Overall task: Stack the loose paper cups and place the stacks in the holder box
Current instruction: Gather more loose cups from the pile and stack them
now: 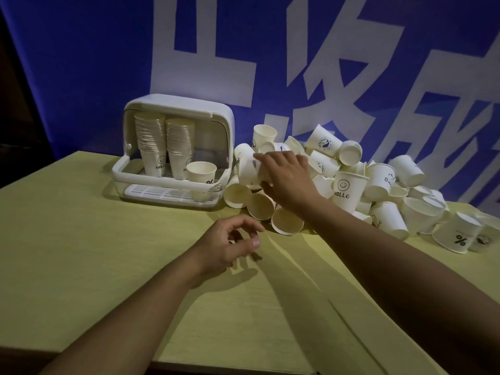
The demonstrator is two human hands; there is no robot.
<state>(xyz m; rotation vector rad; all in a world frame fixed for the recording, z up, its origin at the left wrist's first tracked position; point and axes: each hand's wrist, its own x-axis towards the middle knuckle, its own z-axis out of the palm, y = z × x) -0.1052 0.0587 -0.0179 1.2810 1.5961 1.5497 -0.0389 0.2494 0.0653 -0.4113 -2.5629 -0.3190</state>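
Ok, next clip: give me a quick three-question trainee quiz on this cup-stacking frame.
1. True or false: the holder box already contains two tall cup stacks.
2. Which hand reaches into the pile of loose cups: A) left, B) right?
3. Fill in: the left hand hovers over the ___ with fingers loosely curled, holding nothing.

Key: 1. True; a single cup also sits in front of them. 2. B, the right hand. 3. table.

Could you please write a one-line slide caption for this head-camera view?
Right hand reaches into the pile of loose paper cups beside a holder box already holding two stacks; left hand hovers empty.
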